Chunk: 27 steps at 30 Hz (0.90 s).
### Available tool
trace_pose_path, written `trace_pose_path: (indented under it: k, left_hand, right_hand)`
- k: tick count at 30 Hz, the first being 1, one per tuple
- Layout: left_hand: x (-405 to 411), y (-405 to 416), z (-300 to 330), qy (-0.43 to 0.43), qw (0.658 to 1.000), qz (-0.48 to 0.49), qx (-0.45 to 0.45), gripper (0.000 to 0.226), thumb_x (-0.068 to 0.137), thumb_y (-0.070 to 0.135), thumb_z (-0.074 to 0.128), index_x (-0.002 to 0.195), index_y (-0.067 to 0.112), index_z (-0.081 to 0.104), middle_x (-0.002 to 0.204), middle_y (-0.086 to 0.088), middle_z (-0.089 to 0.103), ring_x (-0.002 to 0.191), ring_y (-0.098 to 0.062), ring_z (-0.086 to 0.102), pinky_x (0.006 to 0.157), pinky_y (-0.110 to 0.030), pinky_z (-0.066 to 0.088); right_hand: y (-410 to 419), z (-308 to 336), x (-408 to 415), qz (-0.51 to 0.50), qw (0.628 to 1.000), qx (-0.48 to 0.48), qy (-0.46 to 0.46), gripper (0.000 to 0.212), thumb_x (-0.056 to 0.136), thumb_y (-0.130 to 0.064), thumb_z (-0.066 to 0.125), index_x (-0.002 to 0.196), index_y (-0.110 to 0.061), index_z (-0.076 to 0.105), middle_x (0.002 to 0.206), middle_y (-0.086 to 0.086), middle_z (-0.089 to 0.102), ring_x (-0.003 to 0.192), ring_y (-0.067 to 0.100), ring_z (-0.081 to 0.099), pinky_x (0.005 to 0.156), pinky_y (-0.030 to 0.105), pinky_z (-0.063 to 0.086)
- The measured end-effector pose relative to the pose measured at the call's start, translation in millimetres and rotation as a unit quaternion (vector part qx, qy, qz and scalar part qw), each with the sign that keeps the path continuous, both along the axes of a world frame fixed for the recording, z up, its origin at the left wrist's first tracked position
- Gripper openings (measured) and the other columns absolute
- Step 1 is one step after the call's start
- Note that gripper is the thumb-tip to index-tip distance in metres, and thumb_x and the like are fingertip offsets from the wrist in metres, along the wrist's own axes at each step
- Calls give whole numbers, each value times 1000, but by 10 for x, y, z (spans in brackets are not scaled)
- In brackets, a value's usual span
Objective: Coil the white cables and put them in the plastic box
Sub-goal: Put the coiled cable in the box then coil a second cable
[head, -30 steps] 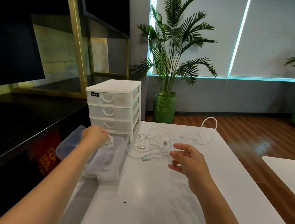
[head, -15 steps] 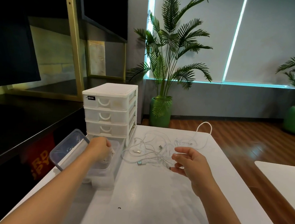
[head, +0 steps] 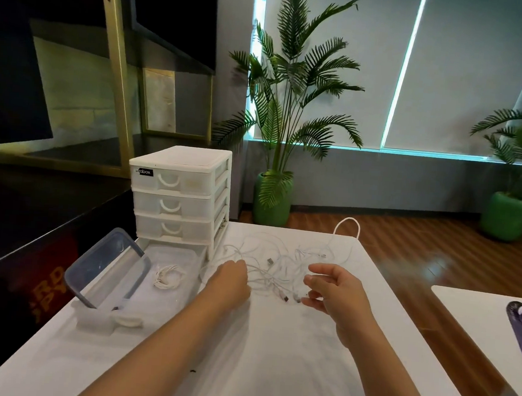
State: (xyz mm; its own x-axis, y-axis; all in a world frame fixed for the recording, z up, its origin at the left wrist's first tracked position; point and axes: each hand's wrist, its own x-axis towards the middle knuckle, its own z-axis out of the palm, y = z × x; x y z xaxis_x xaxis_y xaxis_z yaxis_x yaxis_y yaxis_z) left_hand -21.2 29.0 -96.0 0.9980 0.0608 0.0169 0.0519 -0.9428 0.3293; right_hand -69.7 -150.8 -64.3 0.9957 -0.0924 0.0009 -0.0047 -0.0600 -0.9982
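A tangle of white cables point(head: 279, 261) lies on the white table point(head: 272, 361), to the right of the drawer unit. One coiled white cable point(head: 167, 279) rests inside the clear plastic box point(head: 95, 317) at the table's left edge. The box's lid point(head: 104, 263) leans tilted in it. My left hand point(head: 231, 278) is at the left edge of the tangle with its fingers curled down onto the strands; its grip is hidden. My right hand point(head: 335, 289) hovers over the tangle's right side, fingers apart and empty, just above two connectors point(head: 291, 298).
A white three-drawer unit point(head: 178, 197) stands right behind the box. One cable loop point(head: 348, 226) sticks up over the table's far edge. A second white table with a purple strap point(head: 521, 324) is at the right. A dark counter runs along the left.
My left hand has left the plastic box, with the coiled cable staying inside, and moved right to the tangle. My right hand has lowered slightly toward the connectors.
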Motion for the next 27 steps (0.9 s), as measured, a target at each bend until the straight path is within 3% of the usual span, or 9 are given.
trace_pose_path:
  k: [2,7,10,14,19,23,27]
  left_hand:
    - [9,-46,-66,5,1000,9,9,28,90,9,44,118,6,48,123,-12,54,112,-26,52,85,-29,42]
    - [99,-35,-6,-106,989,94,-29,36,91,6,44,126,11,43,124,-12,54,115,-29,51,87,-35,44]
    - [174,1,-30,-90,994,64,5,44,93,7,39,136,18,40,132,-12,44,122,-30,42,93,-37,43]
    - [235,32,-8,-88,995,13,40,30,95,9,44,122,13,57,128,-9,46,119,-26,40,92,-33,47]
    - [268,55,-46,-76,992,-61,81,48,95,8,43,140,23,37,146,-4,35,131,-25,34,99,-33,37]
    - [299,26,-9,-101,988,-71,95,26,98,18,44,117,18,62,121,-3,60,110,-19,51,81,-26,42]
    - [235,-11,255,-221,971,-75,-51,26,98,27,45,109,14,65,105,-5,67,96,-21,59,74,-24,39]
  right_hand:
    - [-40,-11,5,-1,1000,-2,-2,14,86,-2,61,97,-11,62,90,10,64,70,20,58,64,29,57]
    - [-66,-46,34,0,1000,-6,-1,13,86,-3,61,95,-12,63,91,11,64,70,20,58,68,33,58]
    - [-48,-63,52,3,1000,-11,6,14,86,-4,62,98,-11,63,93,11,64,72,21,59,74,36,58]
    - [-29,-68,61,3,1000,-17,9,14,86,-4,61,97,-12,62,93,10,64,70,19,59,71,33,58]
    - [-22,-59,68,1,1000,-26,11,15,86,-3,61,99,-11,62,92,9,63,69,18,58,70,32,58]
    - [-45,-46,62,0,999,-38,11,14,86,-4,61,98,-12,62,90,8,63,69,17,59,70,31,58]
    - [-64,-38,77,-15,999,-43,-3,14,86,-5,61,98,-12,62,91,9,63,69,17,59,71,32,58]
